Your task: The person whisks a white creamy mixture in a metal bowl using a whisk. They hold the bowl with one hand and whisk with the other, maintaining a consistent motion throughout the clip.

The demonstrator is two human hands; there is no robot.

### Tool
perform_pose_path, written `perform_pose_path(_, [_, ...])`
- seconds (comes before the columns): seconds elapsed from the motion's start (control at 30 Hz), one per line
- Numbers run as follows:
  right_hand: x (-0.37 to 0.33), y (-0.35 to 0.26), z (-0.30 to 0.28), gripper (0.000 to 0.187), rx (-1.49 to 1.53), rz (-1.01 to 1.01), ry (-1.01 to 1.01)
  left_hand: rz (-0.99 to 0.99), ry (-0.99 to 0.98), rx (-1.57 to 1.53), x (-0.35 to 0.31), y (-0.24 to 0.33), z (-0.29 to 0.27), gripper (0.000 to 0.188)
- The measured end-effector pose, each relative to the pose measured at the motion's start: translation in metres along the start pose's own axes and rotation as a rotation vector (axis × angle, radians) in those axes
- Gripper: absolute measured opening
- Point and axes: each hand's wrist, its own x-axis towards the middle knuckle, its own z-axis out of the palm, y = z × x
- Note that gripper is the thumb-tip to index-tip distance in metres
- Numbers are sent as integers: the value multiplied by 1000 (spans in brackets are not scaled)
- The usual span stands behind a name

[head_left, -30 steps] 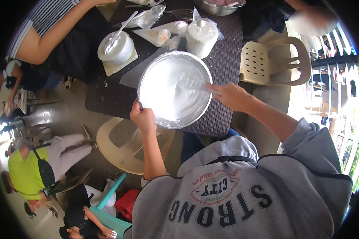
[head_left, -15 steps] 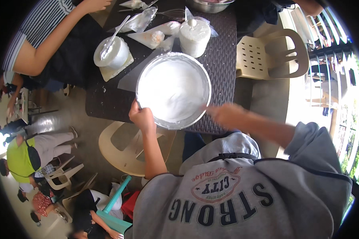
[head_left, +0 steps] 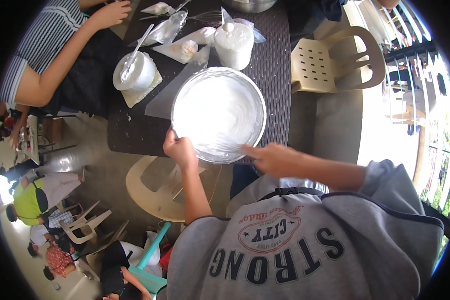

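Note:
A large round metal bowl (head_left: 260,96) of white, creamy frosting (head_left: 215,107) is at the table's near edge. My left hand (head_left: 181,150) grips the rim at its lower left, fingers closed. My right hand (head_left: 269,159) is wrapped around the handle of a whisk (head_left: 227,144). The whisk's wires lie in the frosting near the bowl's lower right, a little smeared by motion. Swirl marks run through the frosting on the right side. A clear plastic sheet (head_left: 161,102) lies partly under the bowl.
On the dark woven-pattern table (head_left: 280,65), a white tub (head_left: 235,47) stands behind the bowl. Filled piping bags (head_left: 177,50) lie at the back. A white container with a spatula (head_left: 137,72) stands left, near another person's arm (head_left: 65,65). Plastic chairs (head_left: 312,65) flank the table.
My right hand has swept the whisk left and slightly down through the frosting. My left hand still holds the rim. The person at the left has shifted their hand slightly.

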Motion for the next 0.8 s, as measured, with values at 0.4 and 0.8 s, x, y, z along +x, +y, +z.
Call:
perform_pose_path(0.4, [-1, -36, -13, 50, 209, 216, -194, -58, 39, -41, -13, -8, 0, 26])
perform_pose_path(0.8, [15, -49, -29, 46, 225, 197, -216, -20, 21, -4, 2, -12, -19, 34])
